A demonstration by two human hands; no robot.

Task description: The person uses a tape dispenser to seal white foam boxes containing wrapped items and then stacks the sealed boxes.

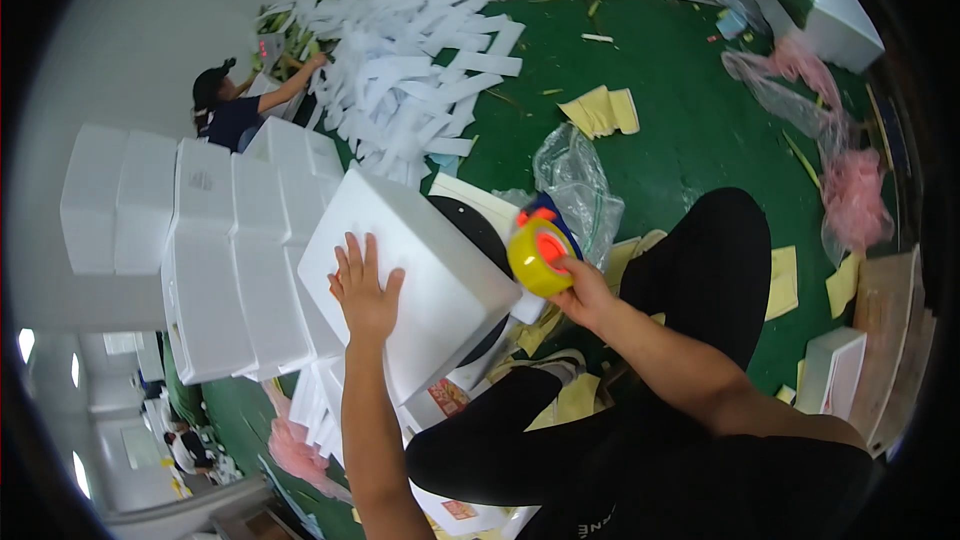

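Green floor (690, 140) lies littered with foam strips (420, 60); our left hand (362, 290) presses spread fingers flat on a white foam box (420, 280), our right hand (583, 292) pinching a yellow tape dispenser (538, 255).

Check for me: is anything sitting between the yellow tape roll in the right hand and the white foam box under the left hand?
Nothing visible does. The right hand holds the yellow tape roll right at the near edge of the white foam box, with no object in the gap. The left hand lies flat on the lid, well clear of that edge.
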